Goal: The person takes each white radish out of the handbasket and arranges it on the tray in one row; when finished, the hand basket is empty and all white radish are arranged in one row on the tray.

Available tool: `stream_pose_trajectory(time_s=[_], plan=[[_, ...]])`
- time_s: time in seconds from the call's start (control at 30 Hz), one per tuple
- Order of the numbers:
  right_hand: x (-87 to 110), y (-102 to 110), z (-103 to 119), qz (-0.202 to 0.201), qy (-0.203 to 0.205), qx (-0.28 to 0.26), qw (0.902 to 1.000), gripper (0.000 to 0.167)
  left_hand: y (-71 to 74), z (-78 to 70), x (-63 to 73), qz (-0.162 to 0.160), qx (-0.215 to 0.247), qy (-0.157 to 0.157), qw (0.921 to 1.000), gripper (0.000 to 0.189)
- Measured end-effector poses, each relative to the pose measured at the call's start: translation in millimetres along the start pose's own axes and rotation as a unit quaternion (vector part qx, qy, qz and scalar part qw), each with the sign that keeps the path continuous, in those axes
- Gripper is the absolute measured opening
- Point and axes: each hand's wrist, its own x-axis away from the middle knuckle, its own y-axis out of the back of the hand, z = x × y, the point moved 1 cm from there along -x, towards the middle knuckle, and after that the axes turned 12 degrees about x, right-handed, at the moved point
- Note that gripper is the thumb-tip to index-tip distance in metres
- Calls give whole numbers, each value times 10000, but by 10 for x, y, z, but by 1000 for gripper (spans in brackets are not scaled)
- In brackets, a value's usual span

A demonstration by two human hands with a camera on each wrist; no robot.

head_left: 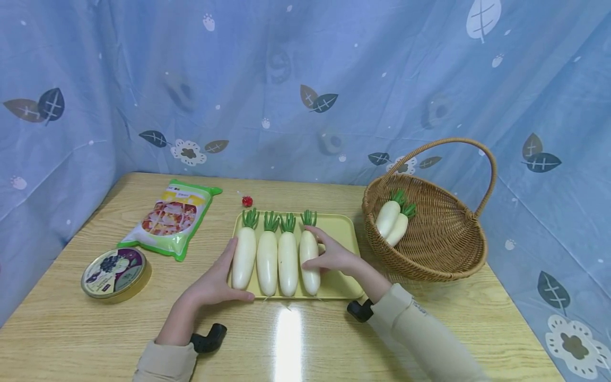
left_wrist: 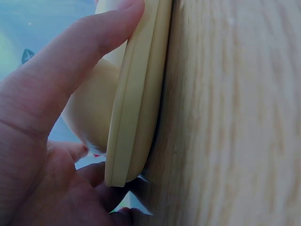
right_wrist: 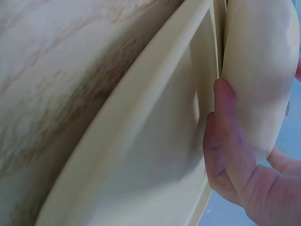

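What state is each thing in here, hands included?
Tray, on the table, bearing four white radishes.
Left hand, spread at the tray's near left corner.
Right hand, gripping the tray's rightmost radish.
Basket, handle up, two radishes inside.
Food bag, lying flat, apparently unopened.
Round tin, label up, seemingly closed.
Red thing, on the table, too small to judge.
Blue curtain, hanging behind the table.

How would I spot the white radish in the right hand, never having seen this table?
On the wooden table, find the tall-handled wicker basket, then the pale yellow tray just left of it. Four white radishes lie side by side there; yours is the rightmost radish, nearest the basket, the only one held by the right hand.
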Motion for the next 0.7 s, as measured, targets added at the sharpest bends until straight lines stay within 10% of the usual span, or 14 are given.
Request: stream_pose_trajectory(time_s=[0.7], plan=[[-68, -17, 7, 80, 135, 826, 9965, 95, 3, 0, -2, 13, 67, -27, 10000, 136]])
